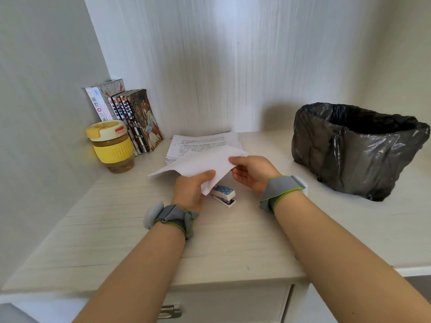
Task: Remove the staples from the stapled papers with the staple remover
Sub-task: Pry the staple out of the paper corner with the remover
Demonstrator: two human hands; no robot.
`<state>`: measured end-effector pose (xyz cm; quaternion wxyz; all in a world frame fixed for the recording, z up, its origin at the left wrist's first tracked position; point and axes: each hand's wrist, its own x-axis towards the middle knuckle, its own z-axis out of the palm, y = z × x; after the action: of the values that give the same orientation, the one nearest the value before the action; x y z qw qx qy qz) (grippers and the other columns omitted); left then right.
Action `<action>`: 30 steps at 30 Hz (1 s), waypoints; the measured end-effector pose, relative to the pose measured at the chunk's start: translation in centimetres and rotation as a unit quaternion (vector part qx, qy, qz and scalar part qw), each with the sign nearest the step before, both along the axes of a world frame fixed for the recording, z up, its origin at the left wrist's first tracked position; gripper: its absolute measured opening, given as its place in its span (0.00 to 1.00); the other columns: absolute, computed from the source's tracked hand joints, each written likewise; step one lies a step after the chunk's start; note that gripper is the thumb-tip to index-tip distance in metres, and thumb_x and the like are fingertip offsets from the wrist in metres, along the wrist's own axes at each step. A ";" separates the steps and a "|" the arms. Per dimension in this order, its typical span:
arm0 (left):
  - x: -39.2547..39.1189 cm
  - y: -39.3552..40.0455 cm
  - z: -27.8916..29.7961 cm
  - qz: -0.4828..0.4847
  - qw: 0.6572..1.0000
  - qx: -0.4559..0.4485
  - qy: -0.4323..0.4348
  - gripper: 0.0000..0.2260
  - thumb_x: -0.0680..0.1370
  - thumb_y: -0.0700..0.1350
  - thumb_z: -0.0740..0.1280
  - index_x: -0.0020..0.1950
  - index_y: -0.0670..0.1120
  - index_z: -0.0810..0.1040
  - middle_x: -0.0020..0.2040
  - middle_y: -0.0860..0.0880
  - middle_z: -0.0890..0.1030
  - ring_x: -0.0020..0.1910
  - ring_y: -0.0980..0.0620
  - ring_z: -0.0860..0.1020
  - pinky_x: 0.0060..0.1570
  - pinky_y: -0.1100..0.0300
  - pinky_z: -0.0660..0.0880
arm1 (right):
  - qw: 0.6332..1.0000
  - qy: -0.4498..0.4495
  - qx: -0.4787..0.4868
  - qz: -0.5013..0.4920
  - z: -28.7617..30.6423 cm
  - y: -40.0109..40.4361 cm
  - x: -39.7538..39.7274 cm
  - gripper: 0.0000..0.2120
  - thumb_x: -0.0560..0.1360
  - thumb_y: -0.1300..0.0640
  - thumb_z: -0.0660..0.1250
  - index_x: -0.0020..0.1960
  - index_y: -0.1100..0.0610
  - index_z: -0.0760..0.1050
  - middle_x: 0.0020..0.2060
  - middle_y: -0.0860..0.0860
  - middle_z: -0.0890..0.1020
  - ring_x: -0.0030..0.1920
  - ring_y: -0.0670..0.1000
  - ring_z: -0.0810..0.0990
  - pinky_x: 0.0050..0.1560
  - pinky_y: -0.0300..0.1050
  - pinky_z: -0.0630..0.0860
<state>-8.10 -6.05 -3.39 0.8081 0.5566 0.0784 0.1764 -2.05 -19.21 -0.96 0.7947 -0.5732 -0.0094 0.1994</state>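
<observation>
Papers [200, 163] up off the desk [116, 229], held between both hands: left hand [190, 190] pinches the near edge with its thumb on top, right hand [250, 172] grips the right corner. Staple remover [224, 195] lies on the desk just below them, between the wrists, untouched. More sheets [205, 141] stacked behind.
</observation>
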 end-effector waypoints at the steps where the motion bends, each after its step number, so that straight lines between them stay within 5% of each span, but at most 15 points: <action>1: -0.2 -0.1 0.2 -0.023 1.000 -0.004 -0.013 0.09 0.72 0.31 0.65 0.47 0.42 0.77 0.44 0.45 0.81 0.38 0.48 0.80 0.38 0.59 0.77 | 1.000 -0.014 0.002 -0.006 0.0 0.0 0.0 0.07 0.73 0.65 0.66 0.37 0.59 0.72 0.17 0.47 0.75 0.18 0.42 0.73 0.23 0.33 0.75; 3: -0.6 -0.2 0.6 -0.084 0.995 -0.034 -0.036 0.08 0.74 0.35 0.63 0.48 0.45 0.77 0.39 0.47 0.83 0.33 0.49 0.81 0.32 0.60 0.78 | 0.999 -0.038 0.013 -0.021 -0.1 0.2 0.0 0.07 0.73 0.66 0.65 0.38 0.59 0.72 0.18 0.47 0.76 0.18 0.41 0.73 0.24 0.32 0.75; 7: -0.9 0.2 0.7 -0.176 0.977 -0.104 -0.067 0.15 0.68 0.48 0.63 0.54 0.47 0.76 0.47 0.45 0.83 0.48 0.45 0.82 0.49 0.57 0.79 | 0.994 -0.002 0.098 -0.054 -0.2 0.5 -0.3 0.06 0.74 0.66 0.64 0.40 0.59 0.73 0.19 0.47 0.78 0.19 0.41 0.75 0.24 0.32 0.75; 11: -1.1 -0.1 0.6 -0.172 0.982 -0.023 -0.078 0.16 0.71 0.48 0.65 0.57 0.45 0.74 0.56 0.44 0.78 0.54 0.51 0.79 0.54 0.60 0.77 | 0.987 0.031 0.146 -0.051 -0.3 1.0 -1.0 0.06 0.74 0.67 0.65 0.39 0.61 0.73 0.19 0.48 0.79 0.20 0.42 0.77 0.25 0.32 0.77; 16: -1.1 -0.9 0.3 -0.085 0.990 0.083 -0.074 0.09 0.72 0.45 0.66 0.50 0.52 0.77 0.51 0.51 0.81 0.52 0.51 0.78 0.55 0.56 0.75 | 0.993 0.004 0.121 -0.003 -0.1 1.5 -1.9 0.03 0.73 0.66 0.66 0.41 0.62 0.75 0.22 0.49 0.80 0.24 0.43 0.79 0.28 0.34 0.78; 20: -0.6 -0.3 0.1 -0.025 0.995 0.080 -0.061 0.08 0.78 0.41 0.61 0.53 0.51 0.76 0.52 0.49 0.80 0.49 0.52 0.80 0.49 0.60 0.79 | 0.995 -0.089 0.029 0.044 0.0 2.1 -2.8 0.02 0.72 0.62 0.68 0.41 0.60 0.77 0.25 0.48 0.82 0.25 0.43 0.78 0.29 0.34 0.78; 23: -0.4 0.0 0.0 0.023 0.997 0.068 -0.037 0.09 0.79 0.40 0.61 0.57 0.45 0.75 0.48 0.49 0.80 0.44 0.53 0.79 0.40 0.66 0.78 | 0.976 -0.171 -0.125 0.040 0.4 1.6 -2.8 0.07 0.69 0.54 0.72 0.39 0.56 0.76 0.30 0.48 0.79 0.26 0.44 0.73 0.27 0.36 0.73; 27: -0.4 0.1 0.2 0.047 0.999 -0.007 -0.020 0.06 0.77 0.37 0.62 0.45 0.47 0.76 0.40 0.48 0.79 0.32 0.57 0.78 0.33 0.66 0.78 | 0.906 -0.276 -0.320 0.025 0.4 0.8 -2.6 0.14 0.64 0.50 0.76 0.36 0.54 0.72 0.30 0.45 0.74 0.31 0.43 0.71 0.32 0.37 0.66; 30: -0.3 0.1 0.2 0.047 0.999 -0.012 -0.024 0.04 0.77 0.35 0.62 0.48 0.42 0.75 0.35 0.49 0.78 0.26 0.59 0.78 0.31 0.66 0.77 | 0.828 -0.296 -0.472 0.056 -0.1 1.1 -3.1 0.21 0.64 0.39 0.71 0.28 0.54 0.66 0.25 0.46 0.69 0.28 0.46 0.68 0.30 0.42 0.63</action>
<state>-8.44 -5.97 -3.22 0.8073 0.5379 0.0869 0.2265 -5.12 -18.08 -1.11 0.3735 -0.9087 -0.1810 0.0443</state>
